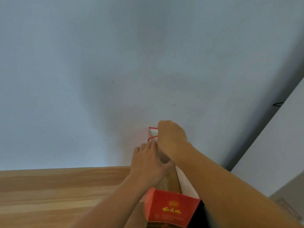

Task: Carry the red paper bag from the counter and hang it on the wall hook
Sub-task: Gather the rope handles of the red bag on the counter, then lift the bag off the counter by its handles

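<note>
In the head view, the red paper bag (171, 209) is held up against the pale wall (98, 79). The right hand (171, 140) closes around its red cord handles (153, 137). The left hand (147, 163) rests on the bag's top edge, fingers (144, 149) together, grip unclear.

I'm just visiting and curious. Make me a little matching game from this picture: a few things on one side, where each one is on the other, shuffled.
Things:
1. right hand
2. left hand
3. red paper bag
4. red cord handles

Places:
A. bottom edge of the view, between the forearms
B. against the wall, beside the upper fist
C. highest, closed into a fist at the wall
D. just below the fist, fingers pointing up

Pairs: 1-C, 2-D, 3-A, 4-B
</note>
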Available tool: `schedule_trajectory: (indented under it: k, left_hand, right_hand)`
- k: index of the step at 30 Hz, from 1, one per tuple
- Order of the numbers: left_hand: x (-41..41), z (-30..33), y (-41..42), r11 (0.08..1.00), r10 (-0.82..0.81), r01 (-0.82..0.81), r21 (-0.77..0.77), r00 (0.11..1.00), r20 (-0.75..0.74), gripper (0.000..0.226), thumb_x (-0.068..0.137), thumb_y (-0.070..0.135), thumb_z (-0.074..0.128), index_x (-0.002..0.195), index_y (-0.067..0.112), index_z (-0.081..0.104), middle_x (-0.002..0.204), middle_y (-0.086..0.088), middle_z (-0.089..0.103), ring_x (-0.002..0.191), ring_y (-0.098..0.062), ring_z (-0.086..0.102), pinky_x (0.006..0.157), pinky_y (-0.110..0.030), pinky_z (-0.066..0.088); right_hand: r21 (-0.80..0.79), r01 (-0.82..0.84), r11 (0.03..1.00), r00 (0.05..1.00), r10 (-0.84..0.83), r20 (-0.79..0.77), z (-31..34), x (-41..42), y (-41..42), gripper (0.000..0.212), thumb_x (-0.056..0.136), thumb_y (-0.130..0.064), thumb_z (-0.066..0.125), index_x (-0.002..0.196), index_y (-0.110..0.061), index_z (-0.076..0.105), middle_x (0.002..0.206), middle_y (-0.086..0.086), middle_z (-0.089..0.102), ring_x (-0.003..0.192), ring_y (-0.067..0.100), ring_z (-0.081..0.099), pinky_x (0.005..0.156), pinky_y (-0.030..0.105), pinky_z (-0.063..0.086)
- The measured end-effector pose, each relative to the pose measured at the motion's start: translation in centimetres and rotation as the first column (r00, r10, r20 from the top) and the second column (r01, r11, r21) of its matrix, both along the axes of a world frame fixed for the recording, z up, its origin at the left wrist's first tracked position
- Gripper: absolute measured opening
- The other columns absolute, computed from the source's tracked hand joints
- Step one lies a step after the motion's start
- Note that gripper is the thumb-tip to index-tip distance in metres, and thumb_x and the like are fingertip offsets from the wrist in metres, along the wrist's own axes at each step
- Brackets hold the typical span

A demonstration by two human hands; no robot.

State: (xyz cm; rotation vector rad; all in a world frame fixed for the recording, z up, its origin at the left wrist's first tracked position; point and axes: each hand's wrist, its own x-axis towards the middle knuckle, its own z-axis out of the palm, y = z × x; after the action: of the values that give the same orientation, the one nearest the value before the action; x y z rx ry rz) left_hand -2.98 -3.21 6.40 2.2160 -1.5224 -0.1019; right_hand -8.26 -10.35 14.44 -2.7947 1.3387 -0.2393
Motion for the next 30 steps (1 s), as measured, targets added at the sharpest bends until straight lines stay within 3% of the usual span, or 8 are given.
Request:
schedule_trajectory:
  k: [7, 11, 14, 18, 20, 21, 26, 30]
  left_hand:
    - [-0.9, 0.6, -1.0, 0.989, 0.136, -0.144, -0.037, 0.978, -0.158, 0.044, 0.079, 0.047, 0.048, 0.116, 0.026, 0.058, 0.113, 0.006, 0.066, 0.108, -0.02, 0.061, 0.104, -0.036, 0.04]
    - [0.4, 0.3, -0.5, 0.978, 0.114, -0.135, -0.156, 0.984, -0.138, 0.012, 0.084, 0.032, 0.056, 0.081, 0.021, 0.062, 0.085, 0.002, 0.073, 0.081, -0.022, 0.063, 0.089, -0.034, 0.043]
    - [2.8, 0.6, 0.0, 0.986, 0.004, -0.01, -0.164, 0.999, -0.034, 0.017, 0.085, 0.021, 0.063, 0.07, 0.014, 0.068, 0.072, -0.009, 0.076, 0.072, -0.033, 0.068, 0.072, -0.037, 0.046]
    - [5.3, 3.1, 0.7, 0.981, -0.067, 0.068, -0.181, 0.998, 0.014, 0.015, 0.093, 0.022, 0.062, 0.091, 0.021, 0.077, 0.082, 0.002, 0.079, 0.081, -0.022, 0.071, 0.073, -0.036, 0.053]
    - [5.8, 4.6, 1.1, 0.971, -0.05, 0.059, -0.233, 0.998, 0.043, 0.016, 0.095, 0.024, 0.06, 0.098, 0.025, 0.076, 0.087, 0.006, 0.079, 0.084, -0.018, 0.07, 0.077, -0.037, 0.054]
    - [6.0, 5.2, 1.2, 0.966, -0.046, 0.06, -0.253, 0.997, 0.063, 0.016, 0.096, 0.025, 0.06, 0.1, 0.025, 0.075, 0.088, 0.007, 0.079, 0.085, -0.017, 0.07, 0.079, -0.038, 0.055]
    - [6.8, 6.3, 2.4, 0.968, -0.02, 0.055, -0.243, 0.989, 0.147, 0.018, 0.097, 0.025, 0.06, 0.106, 0.023, 0.076, 0.093, 0.006, 0.08, 0.087, -0.017, 0.071, 0.086, -0.039, 0.057]
    - [7.7, 6.4, 3.5, 0.978, 0.006, 0.035, -0.207, 0.982, 0.191, 0.019, 0.097, 0.025, 0.06, 0.107, 0.022, 0.076, 0.094, 0.005, 0.081, 0.09, -0.02, 0.071, 0.086, -0.038, 0.054]
  right_hand:
    - [0.074, 0.007, 0.997, 0.996, -0.013, 0.087, 0.4, 0.7, 0.8, 0.013, 0.092, 0.006, 0.054, 0.1, -0.002, 0.062, 0.105, 0.018, 0.069, 0.096, 0.035, 0.068, 0.069, 0.034, 0.044]
    - [0.187, 0.008, 0.982, 0.993, -0.029, 0.112, 0.5, 0.7, 0.1, 0.024, 0.083, 0.009, 0.06, 0.07, -0.007, 0.048, 0.072, 0.008, 0.054, 0.071, 0.028, 0.059, 0.059, 0.033, 0.046]
    - [0.293, -0.051, 0.955, 0.992, 0.013, 0.128, 0.5, 0.1, -0.8, 0.008, 0.078, -0.002, 0.067, 0.086, -0.003, 0.07, 0.089, 0.014, 0.072, 0.081, 0.028, 0.069, 0.071, 0.038, 0.062]
    - [0.366, -0.133, 0.921, 0.989, 0.145, -0.005, -1.0, -1.4, -1.1, 0.016, 0.086, -0.012, 0.065, 0.1, -0.009, 0.071, 0.102, 0.011, 0.07, 0.094, 0.03, 0.068, 0.081, 0.041, 0.059]
    - [0.316, -0.139, 0.938, 0.988, 0.151, -0.015, -2.5, -1.7, -1.1, 0.006, 0.089, -0.015, 0.061, 0.084, -0.015, 0.064, 0.092, 0.009, 0.064, 0.088, 0.032, 0.065, 0.076, 0.042, 0.057]
    - [0.264, -0.135, 0.955, 0.991, 0.132, 0.03, -3.2, -1.7, -1.2, 0.016, 0.092, -0.017, 0.058, 0.076, -0.017, 0.059, 0.088, 0.007, 0.06, 0.085, 0.032, 0.063, 0.073, 0.043, 0.056]
    - [0.008, -0.198, 0.98, 0.976, 0.196, 0.09, -3.4, -1.5, -1.0, 0.025, 0.1, -0.03, 0.056, 0.098, -0.008, 0.067, 0.111, 0.008, 0.05, 0.102, 0.026, 0.05, 0.081, 0.045, 0.055]
    - [-0.022, -0.232, 0.972, 0.958, 0.232, 0.166, -2.5, -1.2, -0.5, 0.031, 0.095, -0.038, 0.065, 0.081, -0.01, 0.066, 0.098, 0.004, 0.059, 0.085, 0.024, 0.057, 0.077, 0.042, 0.054]
